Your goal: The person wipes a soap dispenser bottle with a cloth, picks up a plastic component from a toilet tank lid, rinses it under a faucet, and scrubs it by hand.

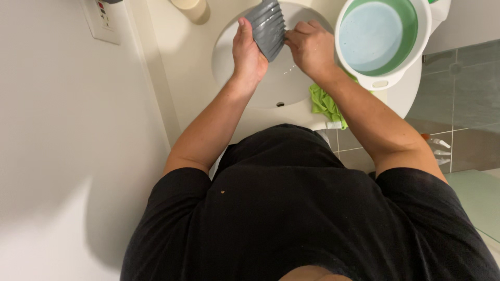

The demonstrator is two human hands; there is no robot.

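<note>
Over a white round sink (237,78), my left hand (247,52) grips a grey ribbed cup (268,28) with spiral grooves, holding it tilted above the basin. My right hand (309,47) is closed against the cup's right side; whether it holds something small is hidden. A thin trickle of water shows on the basin below the hands.
A white bowl with a green inside (383,36), holding bluish water, stands on the counter to the right. A green cloth (325,104) hangs off the counter edge. A beige cup (192,8) stands at the back left, a wall outlet (104,18) beside it. Spray bottles (437,148) lie on the tiled floor.
</note>
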